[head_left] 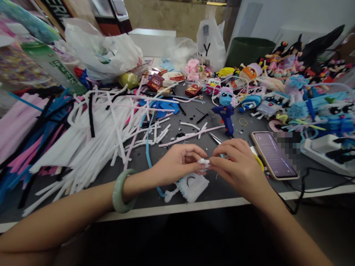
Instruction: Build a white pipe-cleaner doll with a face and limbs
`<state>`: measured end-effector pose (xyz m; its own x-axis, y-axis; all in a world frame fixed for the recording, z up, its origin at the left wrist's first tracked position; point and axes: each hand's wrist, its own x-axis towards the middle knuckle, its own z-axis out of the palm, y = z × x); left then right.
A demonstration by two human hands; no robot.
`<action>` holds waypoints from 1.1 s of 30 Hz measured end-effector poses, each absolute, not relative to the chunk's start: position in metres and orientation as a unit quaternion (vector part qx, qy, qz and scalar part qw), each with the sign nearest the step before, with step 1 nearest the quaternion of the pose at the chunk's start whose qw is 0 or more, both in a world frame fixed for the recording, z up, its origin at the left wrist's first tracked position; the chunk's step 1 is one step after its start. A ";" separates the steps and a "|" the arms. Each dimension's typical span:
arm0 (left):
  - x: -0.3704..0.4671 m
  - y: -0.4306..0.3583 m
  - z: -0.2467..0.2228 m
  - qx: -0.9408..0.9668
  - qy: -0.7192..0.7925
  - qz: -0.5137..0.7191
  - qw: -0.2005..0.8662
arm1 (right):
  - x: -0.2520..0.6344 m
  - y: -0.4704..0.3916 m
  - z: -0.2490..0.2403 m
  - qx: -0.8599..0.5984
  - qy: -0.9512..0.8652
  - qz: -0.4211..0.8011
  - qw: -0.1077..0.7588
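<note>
Between my two hands is a small piece of white pipe cleaner (203, 162), bent into a little clump. My left hand (181, 162), with a green bangle (122, 191) on the wrist, pinches its left side. The fingertips of my right hand (235, 162) close on its right end. Just below, at the table's front edge, lies a white fuzzy square figure (193, 186) with a curved black line on it and a limb at its left. Tips of scissors (215, 138) show beyond my right hand, which hides much of them.
A heap of white pipe cleaners (91, 144) covers the left side. A blue glue gun (226, 117) stands behind my hands. To the right are a phone (274, 155), a power strip (327, 153) with cables and several finished fuzzy dolls (271, 103). Plastic bags (105, 55) stand at the back.
</note>
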<state>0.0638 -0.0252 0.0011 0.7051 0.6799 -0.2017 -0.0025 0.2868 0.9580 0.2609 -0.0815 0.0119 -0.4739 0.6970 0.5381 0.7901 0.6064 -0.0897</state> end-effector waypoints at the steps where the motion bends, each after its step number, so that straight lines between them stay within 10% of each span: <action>1: 0.064 -0.025 0.001 0.550 0.308 0.235 0.739 | 0.261 -0.082 0.012 -0.440 -0.850 -0.100 0.273; 17: 0.065 -0.023 0.001 0.492 0.335 0.318 0.738 | 0.253 -0.087 0.008 -0.517 -0.727 -0.164 0.421; 33: 0.068 -0.031 0.000 0.440 0.270 0.317 0.795 | 0.237 -0.080 0.001 -0.473 -0.544 0.457 0.521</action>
